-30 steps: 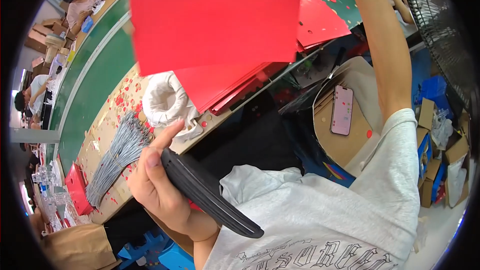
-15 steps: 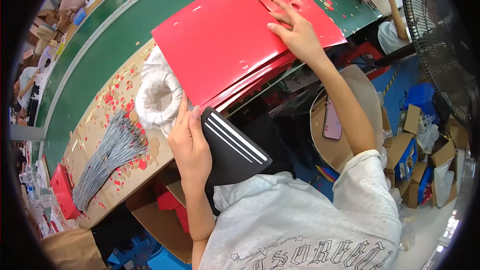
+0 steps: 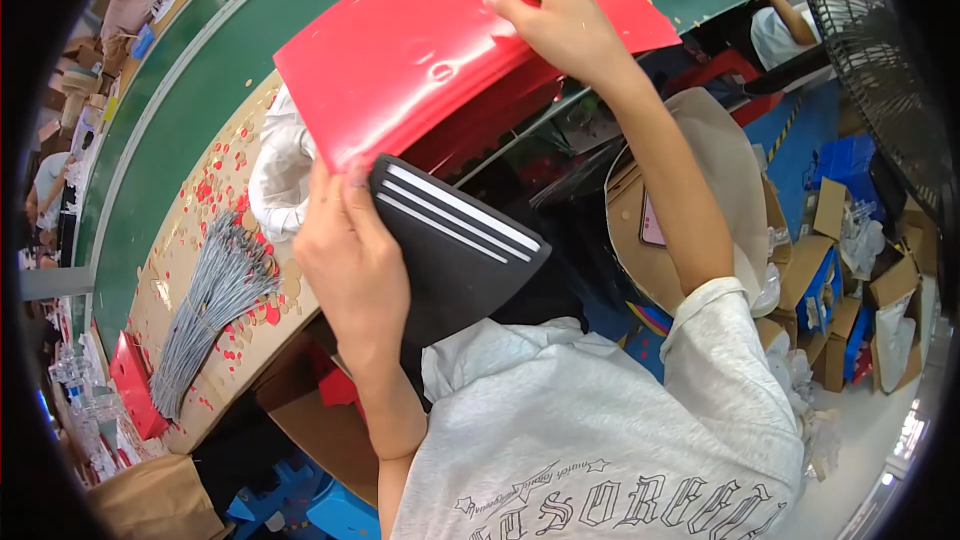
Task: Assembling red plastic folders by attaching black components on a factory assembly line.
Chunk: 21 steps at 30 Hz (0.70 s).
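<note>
Red sheets [image 3: 385,65], glossy and stacked, lie at the near edge of the table [image 3: 220,380], above the person's lap. 1 second ago a raised red sheet filled the upper view and the right arm reached up out of sight; now the right hand [image 3: 568,28] is down on the far end of the stack, fingers and thumb spread across the top. The left hand [image 3: 352,240] has come up to the near corner and appears to be pinching it between thumb and fingers. Half a second ago the top face lay flatter; now it is bowed, with its near edge curving down. That suggests the stack is controlled from 2 ends at once and taking some bending pressure.

Just beside the left hand is a black panel [image 3: 450,270] with 3 white stripes; whether any finger grips it cannot be told. More red pieces [image 3: 640,25] lie beyond the right wrist. A white cloth ring [image 3: 275,202] sits next to the stack, and a bundle of grey wires [image 3: 208,310] rests nearer the person's left.
</note>
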Each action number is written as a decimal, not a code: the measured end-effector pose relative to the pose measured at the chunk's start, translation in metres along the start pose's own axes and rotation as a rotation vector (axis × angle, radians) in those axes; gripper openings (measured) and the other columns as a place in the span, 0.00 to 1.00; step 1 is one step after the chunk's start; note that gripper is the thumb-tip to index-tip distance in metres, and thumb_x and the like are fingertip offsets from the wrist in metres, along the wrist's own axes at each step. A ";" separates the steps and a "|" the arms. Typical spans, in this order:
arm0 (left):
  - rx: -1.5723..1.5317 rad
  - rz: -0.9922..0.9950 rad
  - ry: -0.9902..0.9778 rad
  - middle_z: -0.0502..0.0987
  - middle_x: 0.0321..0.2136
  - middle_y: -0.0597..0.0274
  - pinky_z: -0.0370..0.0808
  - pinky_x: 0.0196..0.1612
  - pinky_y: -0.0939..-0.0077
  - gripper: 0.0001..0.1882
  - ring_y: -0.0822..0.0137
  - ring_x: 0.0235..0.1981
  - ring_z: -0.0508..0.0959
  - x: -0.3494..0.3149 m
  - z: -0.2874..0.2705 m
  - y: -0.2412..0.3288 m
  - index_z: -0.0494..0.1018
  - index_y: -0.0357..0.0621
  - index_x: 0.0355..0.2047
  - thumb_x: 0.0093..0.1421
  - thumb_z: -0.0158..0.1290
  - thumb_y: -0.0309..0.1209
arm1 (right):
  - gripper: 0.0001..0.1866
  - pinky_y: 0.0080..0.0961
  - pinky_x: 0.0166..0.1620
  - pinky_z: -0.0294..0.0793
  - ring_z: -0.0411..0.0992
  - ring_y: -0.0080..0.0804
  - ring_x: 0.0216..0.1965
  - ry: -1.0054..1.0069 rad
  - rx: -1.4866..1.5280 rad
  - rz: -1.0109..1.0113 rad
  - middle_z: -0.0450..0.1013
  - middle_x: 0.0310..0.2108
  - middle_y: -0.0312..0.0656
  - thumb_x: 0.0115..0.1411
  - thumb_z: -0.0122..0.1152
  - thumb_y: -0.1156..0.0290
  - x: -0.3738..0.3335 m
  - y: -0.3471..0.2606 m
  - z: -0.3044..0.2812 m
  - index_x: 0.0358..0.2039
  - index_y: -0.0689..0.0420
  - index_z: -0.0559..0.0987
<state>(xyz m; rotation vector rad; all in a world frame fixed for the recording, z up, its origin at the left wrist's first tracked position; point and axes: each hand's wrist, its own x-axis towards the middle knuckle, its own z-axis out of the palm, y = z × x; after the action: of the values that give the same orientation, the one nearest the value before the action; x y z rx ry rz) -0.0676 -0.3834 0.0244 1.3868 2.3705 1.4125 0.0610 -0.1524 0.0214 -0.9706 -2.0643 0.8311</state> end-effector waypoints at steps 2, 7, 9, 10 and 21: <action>0.008 -0.075 0.012 0.80 0.45 0.39 0.75 0.42 0.64 0.15 0.51 0.36 0.82 0.004 -0.009 0.008 0.77 0.28 0.42 0.72 0.45 0.29 | 0.34 0.33 0.58 0.71 0.74 0.47 0.57 0.011 0.039 -0.047 0.74 0.55 0.58 0.63 0.57 0.67 0.011 -0.015 -0.007 0.68 0.61 0.63; -0.124 -0.047 0.119 0.74 0.22 0.63 0.69 0.31 0.76 0.20 0.75 0.26 0.69 0.016 -0.019 -0.005 0.77 0.25 0.41 0.75 0.45 0.34 | 0.33 0.46 0.51 0.73 0.76 0.63 0.46 0.013 -0.103 -0.045 0.76 0.38 0.72 0.60 0.50 0.72 0.014 -0.071 -0.027 0.66 0.68 0.62; -0.258 -0.152 0.037 0.73 0.22 0.69 0.65 0.28 0.79 0.21 0.79 0.25 0.67 0.016 -0.033 0.002 0.78 0.27 0.35 0.75 0.45 0.35 | 0.34 0.51 0.49 0.73 0.76 0.68 0.41 0.070 -0.079 -0.132 0.74 0.34 0.74 0.58 0.50 0.73 0.015 -0.074 -0.029 0.66 0.68 0.62; -0.264 -0.121 0.049 0.72 0.22 0.72 0.62 0.27 0.82 0.21 0.82 0.24 0.65 0.017 -0.033 0.004 0.77 0.30 0.33 0.75 0.45 0.35 | 0.34 0.51 0.50 0.73 0.76 0.68 0.41 0.058 -0.062 -0.119 0.74 0.34 0.75 0.58 0.50 0.73 0.015 -0.077 -0.030 0.66 0.68 0.62; -0.214 -0.101 0.134 0.73 0.24 0.69 0.66 0.30 0.82 0.20 0.80 0.26 0.68 0.008 -0.030 0.003 0.77 0.26 0.39 0.75 0.45 0.35 | 0.33 0.42 0.55 0.73 0.75 0.63 0.50 0.056 0.036 -0.167 0.73 0.50 0.70 0.61 0.52 0.72 0.010 -0.066 -0.030 0.66 0.67 0.62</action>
<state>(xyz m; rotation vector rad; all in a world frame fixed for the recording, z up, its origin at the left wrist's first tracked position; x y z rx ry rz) -0.0837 -0.3970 0.0470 1.1378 2.2466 1.7201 0.0556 -0.1704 0.0922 -0.7813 -2.0431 0.7432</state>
